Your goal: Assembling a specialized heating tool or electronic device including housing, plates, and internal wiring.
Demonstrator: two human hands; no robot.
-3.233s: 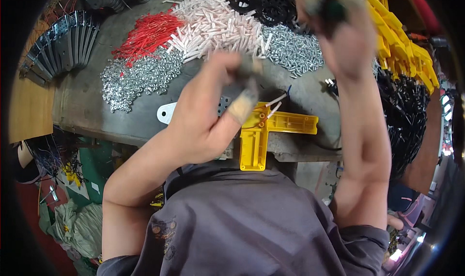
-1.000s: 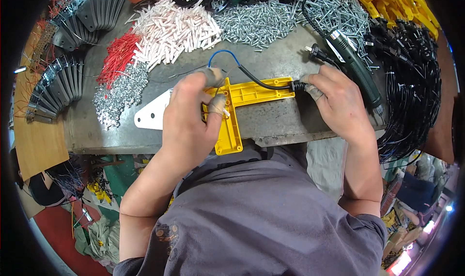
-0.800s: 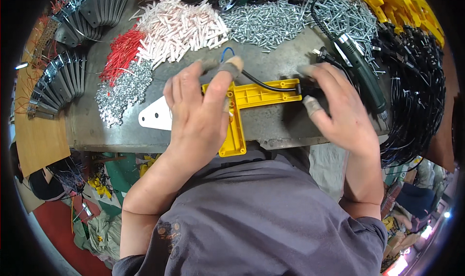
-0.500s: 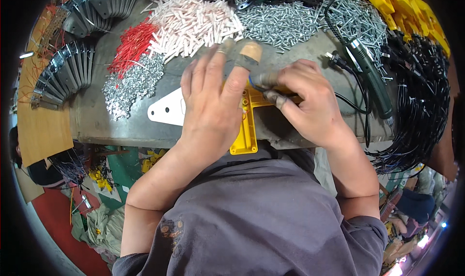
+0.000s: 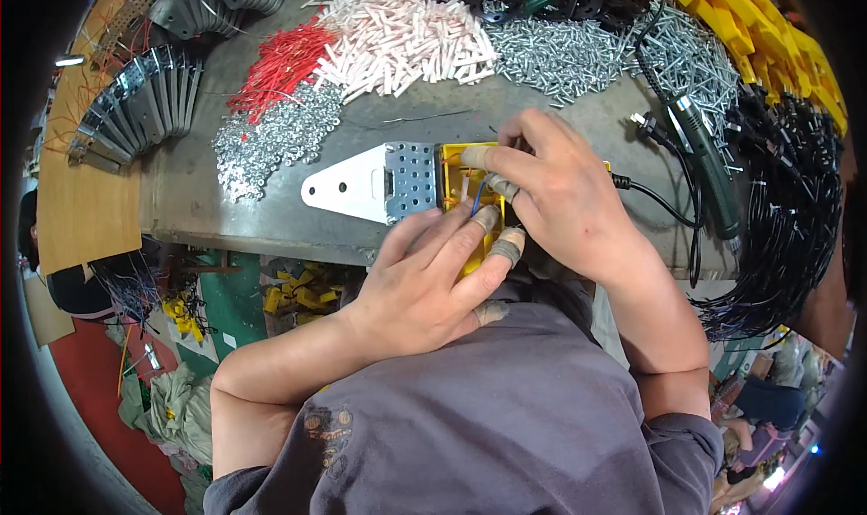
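Though faint, shirt print [image 5: 328, 434]; hands [image 5: 420, 285] [image 5: 564, 194] (both) at yellow housing [image 5: 454, 173].

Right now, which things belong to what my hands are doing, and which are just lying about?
Job in hand:
yellow plastic housing
blue wire
white tapered plate
black power cord

Lying about, untouched:
green power screwdriver
loose screws
silver nuts

- Plate [image 5: 343, 190] left of housing [image 5: 453, 161], on table [image 5: 181, 199]
- Sleeves [image 5: 411, 41] between wires [image 5: 282, 70] and screws [image 5: 560, 59]
- Nuts [image 5: 280, 140] before wires
- Driver [image 5: 706, 167] between housing and cords [image 5: 781, 217]
- Brackets [image 5: 140, 108] left of nuts
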